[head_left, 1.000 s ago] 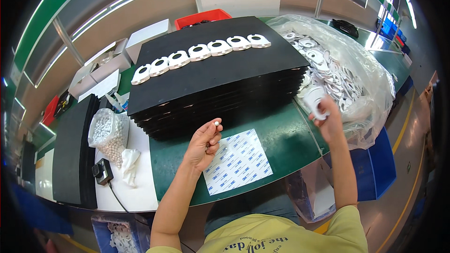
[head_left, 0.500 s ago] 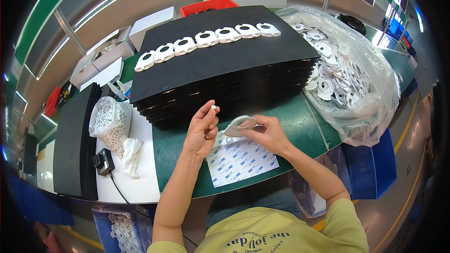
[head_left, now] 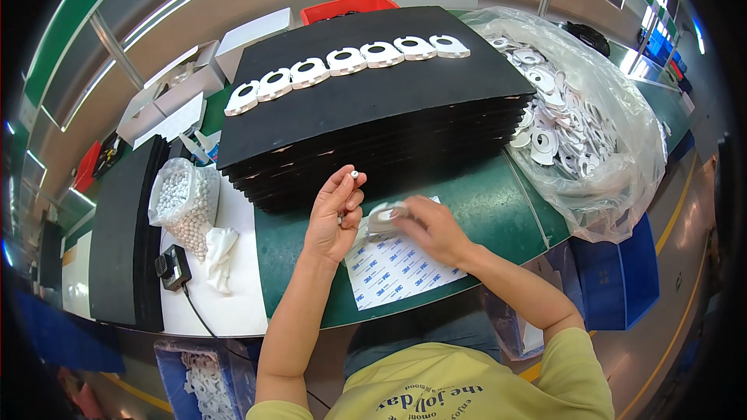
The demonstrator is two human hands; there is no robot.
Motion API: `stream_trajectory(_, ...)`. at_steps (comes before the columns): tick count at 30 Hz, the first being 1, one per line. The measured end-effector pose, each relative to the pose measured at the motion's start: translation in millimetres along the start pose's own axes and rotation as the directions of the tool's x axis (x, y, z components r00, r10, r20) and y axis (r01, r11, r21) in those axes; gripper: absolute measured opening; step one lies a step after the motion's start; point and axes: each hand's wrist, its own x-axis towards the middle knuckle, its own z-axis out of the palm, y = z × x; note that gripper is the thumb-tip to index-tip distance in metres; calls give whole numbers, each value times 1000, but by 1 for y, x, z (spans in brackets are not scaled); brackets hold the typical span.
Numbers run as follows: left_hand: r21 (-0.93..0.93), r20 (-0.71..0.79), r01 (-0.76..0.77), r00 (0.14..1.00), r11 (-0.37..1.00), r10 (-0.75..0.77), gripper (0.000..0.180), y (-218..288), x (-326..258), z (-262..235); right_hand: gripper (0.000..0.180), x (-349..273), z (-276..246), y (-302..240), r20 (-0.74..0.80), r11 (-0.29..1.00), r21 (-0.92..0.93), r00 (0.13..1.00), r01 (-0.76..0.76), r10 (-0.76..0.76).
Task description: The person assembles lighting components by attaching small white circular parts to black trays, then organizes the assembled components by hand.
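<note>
My left hand (head_left: 334, 216) is closed, pinching a small white cylindrical piece (head_left: 355, 174) between thumb and forefinger. Another bit of white shows among its curled lower fingers. Just to its right, my right hand (head_left: 437, 232) grips a flat white plastic part with a round hole (head_left: 381, 220), low above a sheet (head_left: 397, 274) printed in blue on white. Whether the part touches the sheet I cannot tell, as blur and fingers hide its edge. Beyond both hands, a row of several similar white parts (head_left: 345, 61) lies across a stack of black boards (head_left: 381, 120).
A clear plastic bag (head_left: 634, 159) heaped with white parts stands at the right. On the left are a bag of small white pieces (head_left: 187, 198), a black corded device (head_left: 173, 268) and more black boards (head_left: 124, 241). A red bin (head_left: 348, 8) sits behind the stack.
My right hand has moved left and down with the white part, bringing it lower over the sheet. My left hand stays nearly in place, still pinching the small piece.
</note>
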Motion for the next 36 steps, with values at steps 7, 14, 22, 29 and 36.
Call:
stream_trajectory(7,118,23,51,998,992,-54,22,-6,-3,9,17,23,-24,-17,-141,687,674,866,-272,480)
stream_trajectory(14,183,64,69,995,981,-82,20,-12,-7,20,19,40,-27,-27,-195,681,703,866,-204,461)
stream_trajectory(22,212,55,55,996,976,-68,18,-2,-14,20,17,46,-20,-35,-170,708,678,894,-199,414)
stream_trajectory(29,280,81,108,988,954,-135,20,28,-28,9,11,66,-8,-67,-199,781,607,922,-150,333)
stream_trajectory(36,-119,-40,183,981,976,-189,18,42,-25,-7,35,133,-100,-68,-555,996,78,832,43,7)
